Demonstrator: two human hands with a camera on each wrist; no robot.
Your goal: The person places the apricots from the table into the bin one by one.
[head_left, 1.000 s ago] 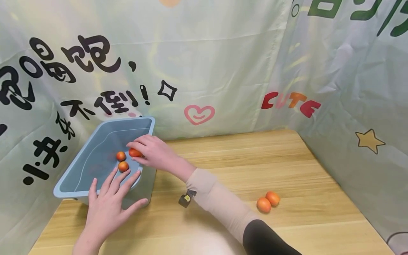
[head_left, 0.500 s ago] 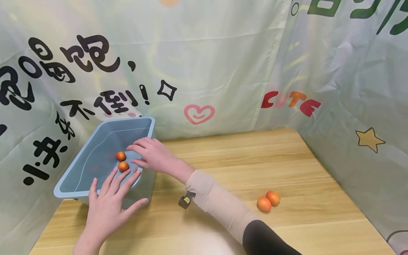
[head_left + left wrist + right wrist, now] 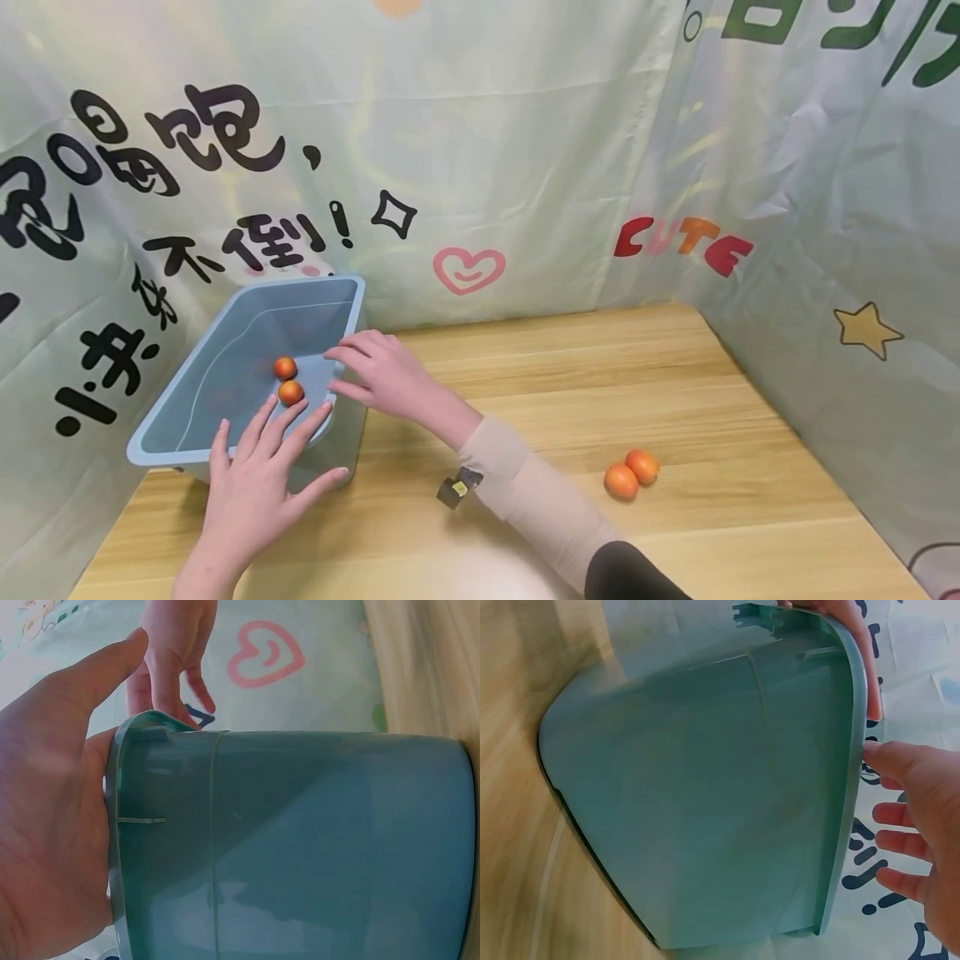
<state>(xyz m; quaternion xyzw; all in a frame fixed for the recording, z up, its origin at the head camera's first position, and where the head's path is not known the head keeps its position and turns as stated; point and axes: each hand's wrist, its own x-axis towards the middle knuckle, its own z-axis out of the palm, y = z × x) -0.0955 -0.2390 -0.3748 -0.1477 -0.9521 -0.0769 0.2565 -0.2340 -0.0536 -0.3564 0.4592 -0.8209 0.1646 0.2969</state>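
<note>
A blue plastic bin (image 3: 225,325) stands at the left of the table. Inside it lie two small round orange-red fruits, an upper one (image 3: 285,367) and a lower one (image 3: 291,392). My left hand (image 3: 255,483) rests over the bin's near rim, fingers spread and fairly straight. Over the right rim is my right hand (image 3: 386,375), fingers loosely bent and nothing seen in them. In the right wrist view, my right thumb (image 3: 892,757) is at the rim and the other fingers are apart from it. Part of the bin's floor is hidden by its near wall and my hands.
Two more orange-red fruits, one in front (image 3: 621,482) and one behind (image 3: 642,466), lie touching on the wooden table (image 3: 540,367), right of my right forearm. Printed cloth (image 3: 525,167) hangs behind the table and along its sides.
A second ago my right hand held an orange-red fruit over the bin; it let go and the fruit is out of sight. The hand then drew back rightward. My left hand stayed put.
</note>
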